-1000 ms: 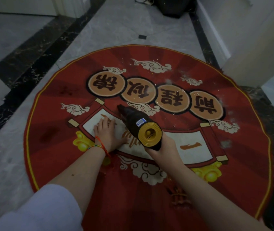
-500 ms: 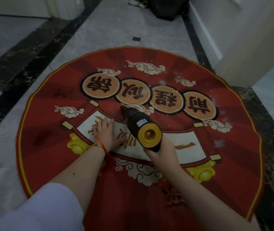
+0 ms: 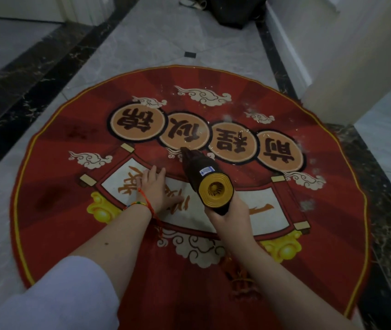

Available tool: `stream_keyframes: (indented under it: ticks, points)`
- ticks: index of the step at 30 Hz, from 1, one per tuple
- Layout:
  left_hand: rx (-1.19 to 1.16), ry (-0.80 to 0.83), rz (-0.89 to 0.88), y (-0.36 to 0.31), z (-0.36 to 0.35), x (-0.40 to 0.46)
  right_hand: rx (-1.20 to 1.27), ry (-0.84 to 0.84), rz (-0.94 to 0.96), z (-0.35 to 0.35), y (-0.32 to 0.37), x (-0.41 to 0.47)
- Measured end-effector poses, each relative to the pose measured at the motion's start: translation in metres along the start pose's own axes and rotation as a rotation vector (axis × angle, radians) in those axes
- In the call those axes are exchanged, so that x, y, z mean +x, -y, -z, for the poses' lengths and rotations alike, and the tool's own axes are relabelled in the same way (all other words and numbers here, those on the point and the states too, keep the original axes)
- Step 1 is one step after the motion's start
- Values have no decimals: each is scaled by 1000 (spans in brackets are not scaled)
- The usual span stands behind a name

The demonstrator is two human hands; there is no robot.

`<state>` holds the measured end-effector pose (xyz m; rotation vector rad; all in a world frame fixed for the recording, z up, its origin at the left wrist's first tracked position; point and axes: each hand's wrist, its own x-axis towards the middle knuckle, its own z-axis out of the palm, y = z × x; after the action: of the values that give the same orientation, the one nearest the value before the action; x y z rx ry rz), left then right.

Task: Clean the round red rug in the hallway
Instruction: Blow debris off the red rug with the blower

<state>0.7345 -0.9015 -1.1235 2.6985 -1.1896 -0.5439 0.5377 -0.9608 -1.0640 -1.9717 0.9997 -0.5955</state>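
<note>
Since the earlier frame, the handheld vacuum (image 3: pixel 204 177) nozzle has advanced to the second medallion's edge. The left hand (image 3: pixel 157 189) lies flat, fingers spread, on the round red rug (image 3: pixel 53 186). The right hand (image 3: pixel 231 216) grips the vacuum. Marble floor (image 3: pixel 142 48) lies beyond the rug; a wall corner (image 3: pixel 347 67) adjoins its right edge.

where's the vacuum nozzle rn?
Head view, center: handheld vacuum in the right hand, nozzle on the round red rug beside the left hand.

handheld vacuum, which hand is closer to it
Right. The right hand grips the handheld vacuum at its rear end. The left hand lies flat on the red rug beside the vacuum, apart from it.
</note>
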Motion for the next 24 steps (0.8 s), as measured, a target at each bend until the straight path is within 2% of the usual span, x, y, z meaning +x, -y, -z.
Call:
stream_keyframes:
  ticks: [7,14,19,24]
  points:
    - [6,26,9,-3,2,-1,60,7,-53,-8,8,40]
    - [0,23,-23,-6,7,3,31,11,-18,-3,1,22]
    - [12,53,-27,-10,7,7,74,-40,-49,-9,10,47]
    - [15,42,-26,-11,2,6,62,-6,-56,-1,5,38]
